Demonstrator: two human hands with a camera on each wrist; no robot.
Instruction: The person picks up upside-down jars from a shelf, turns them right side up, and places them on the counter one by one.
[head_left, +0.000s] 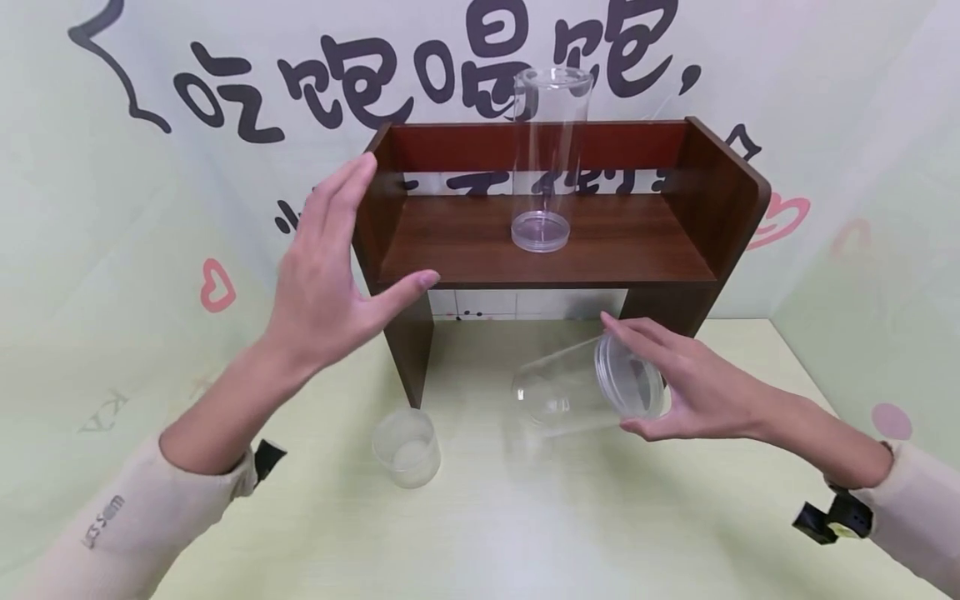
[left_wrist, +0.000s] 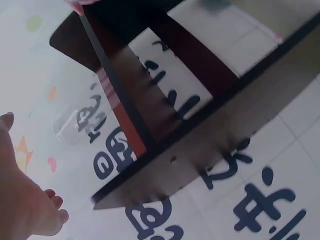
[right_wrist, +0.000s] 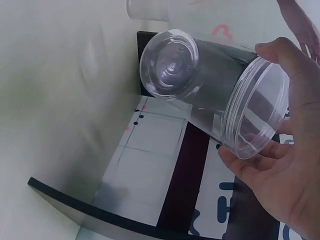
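Observation:
My right hand point(head_left: 697, 383) grips a clear plastic jar point(head_left: 562, 387) by its wide ridged end, thumb and fingers on either side of the rim. The jar is tilted on its side in front of the shelf's lower opening, its round base point(right_wrist: 172, 65) pointing left. My left hand point(head_left: 322, 258) is spread beside the left side panel of the brown wooden shelf point(head_left: 465, 258), thumb reaching across the shelf's front, and holds nothing. A tall clear cylinder point(head_left: 551, 158) stands upright on the shelf board. On the table below sits a short clear cup point(head_left: 407, 450).
The pale table point(head_left: 480, 542) runs under the shelf to the back wall. Behind, a white wall covering point(head_left: 225, 33) carries large black characters. The shelf's right side panel point(head_left: 720, 192) rises right of the tall cylinder, above my right hand.

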